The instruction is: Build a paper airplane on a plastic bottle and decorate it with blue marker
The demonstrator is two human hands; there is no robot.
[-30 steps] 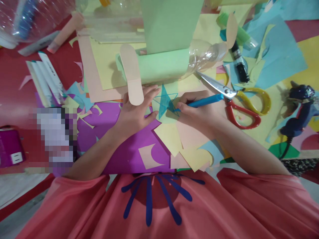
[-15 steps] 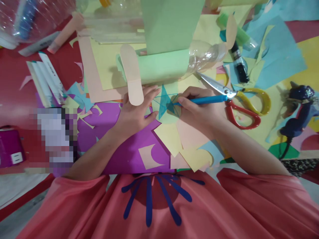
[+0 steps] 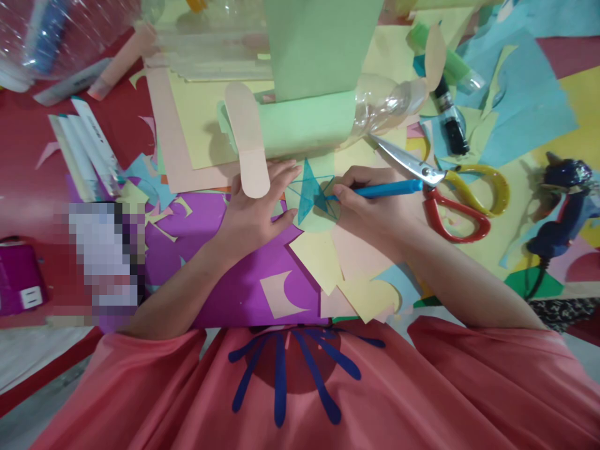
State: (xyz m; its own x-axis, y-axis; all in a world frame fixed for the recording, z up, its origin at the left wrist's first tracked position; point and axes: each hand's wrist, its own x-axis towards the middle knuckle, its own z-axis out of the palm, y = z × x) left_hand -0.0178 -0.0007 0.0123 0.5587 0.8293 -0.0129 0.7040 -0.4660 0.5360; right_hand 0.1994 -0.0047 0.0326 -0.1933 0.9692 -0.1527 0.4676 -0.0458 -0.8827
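Observation:
My right hand (image 3: 368,197) is closed around a blue marker (image 3: 396,188), its tip on a star drawing (image 3: 309,194) that is partly coloured blue. The star lies on a round pale green paper (image 3: 315,222). My left hand (image 3: 255,209) rests flat with fingers spread, its fingertips at the paper's left edge. Just above stands a clear plastic bottle (image 3: 387,103) on its side, wrapped in light green paper (image 3: 309,122). A pale paper strip (image 3: 248,140) on the bottle's left end hangs in front of part of my left hand.
Scissors (image 3: 434,178) with red and yellow handles lie beside my right hand. A dark blue glue gun (image 3: 560,219) is at the right. Several white markers (image 3: 89,147) lie at the left, near a purple sheet (image 3: 253,287) with paper scraps. Blue paper (image 3: 525,94) lies at the upper right.
The back end of the blue marker has shifted slightly left as my right hand strokes with it. My left hand has stayed in place.

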